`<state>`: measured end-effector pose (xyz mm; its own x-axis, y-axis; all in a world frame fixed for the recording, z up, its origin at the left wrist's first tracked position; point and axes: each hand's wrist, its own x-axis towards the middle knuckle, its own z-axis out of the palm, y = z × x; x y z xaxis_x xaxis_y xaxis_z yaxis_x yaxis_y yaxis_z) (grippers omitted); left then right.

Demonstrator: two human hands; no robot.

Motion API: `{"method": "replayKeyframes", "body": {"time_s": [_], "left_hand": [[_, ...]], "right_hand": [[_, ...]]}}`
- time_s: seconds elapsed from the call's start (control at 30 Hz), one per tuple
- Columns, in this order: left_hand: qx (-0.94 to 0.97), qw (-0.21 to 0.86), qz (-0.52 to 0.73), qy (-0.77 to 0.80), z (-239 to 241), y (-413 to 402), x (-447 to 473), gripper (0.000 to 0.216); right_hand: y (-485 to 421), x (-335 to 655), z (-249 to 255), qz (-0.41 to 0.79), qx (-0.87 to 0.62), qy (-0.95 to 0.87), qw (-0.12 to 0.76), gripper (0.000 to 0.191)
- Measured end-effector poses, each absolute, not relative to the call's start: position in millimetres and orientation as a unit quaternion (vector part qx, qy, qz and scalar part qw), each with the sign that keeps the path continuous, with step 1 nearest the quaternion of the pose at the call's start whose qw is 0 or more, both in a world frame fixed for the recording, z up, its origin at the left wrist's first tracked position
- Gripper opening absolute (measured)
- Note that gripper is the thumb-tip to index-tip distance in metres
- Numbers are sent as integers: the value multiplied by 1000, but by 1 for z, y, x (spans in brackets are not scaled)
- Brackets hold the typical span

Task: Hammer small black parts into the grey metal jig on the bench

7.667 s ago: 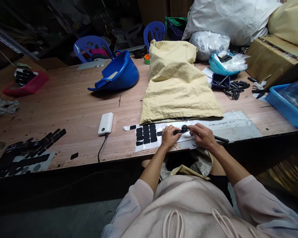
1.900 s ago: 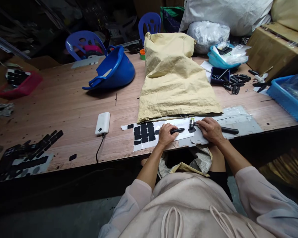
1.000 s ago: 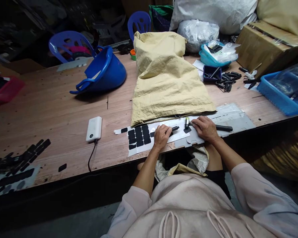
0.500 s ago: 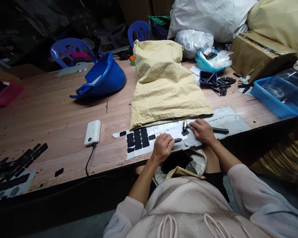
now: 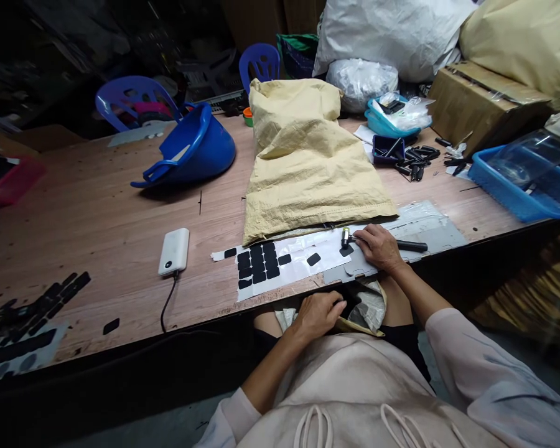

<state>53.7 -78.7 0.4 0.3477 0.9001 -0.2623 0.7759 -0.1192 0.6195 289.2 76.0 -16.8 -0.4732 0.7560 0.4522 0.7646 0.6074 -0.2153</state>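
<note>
My right hand (image 5: 378, 247) rests on the table's front edge, closed round a small hammer (image 5: 345, 236) whose black handle sticks out to the right. The hammer head sits beside a black pad (image 5: 346, 251) on a grey plate (image 5: 429, 224). To its left lies a white backing sheet (image 5: 289, 274) with several black pads (image 5: 257, 267) and one loose pad (image 5: 313, 259). Below the table edge, my left hand (image 5: 320, 314) has its fingers curled at the open bag (image 5: 364, 308) in my lap. What it holds is hidden.
A yellow woven sack (image 5: 308, 162) lies behind the sheet. A white power bank (image 5: 173, 251) with a cable sits to the left, a tipped blue basin (image 5: 191, 149) behind it. Black cut pieces (image 5: 23, 317) lie far left. A blue basket (image 5: 518, 193), a cardboard box (image 5: 485, 102) and small black parts (image 5: 415, 162) stand right.
My left hand has left the sheet, where it held a black rod-like part, and dropped below the table edge to the bag in my lap. My right hand keeps the hammer in place.
</note>
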Motion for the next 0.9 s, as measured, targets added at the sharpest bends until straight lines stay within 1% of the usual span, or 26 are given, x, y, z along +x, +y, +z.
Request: {"method": "replayKeyframes", "body": {"time_s": [0.07,0.13,0.23,0.33,0.4,0.5,0.73,0.9], "left_hand": [[726,324,183,578,15,-52,51,28],[694,263,246,624,23,-17,44,26],[666,172,222,691,22,37,32,25],[665,135,161,717,19,76,23,27],[664,128,151,721,21,93,21,28],[641,132,175,736,28,110,26,25],[548,182,183,796,29,124,55,27],[561,183,206,781,21,109,52,12]], "right_hand": [[76,289,-17,-7,-444,-857,260,20],[76,289,-17,-6,-446,-857,260,21],[76,289,-17,-3,-447,-857,258,21],[76,290,-17,4,-445,-859,255,23],[76,290,-18,8,-446,-859,253,23],[76,290,-18,10,-449,-858,249,23],[75,289,-16,3,-448,-859,248,21],[75,289,-16,9,-451,-856,252,20]]}}
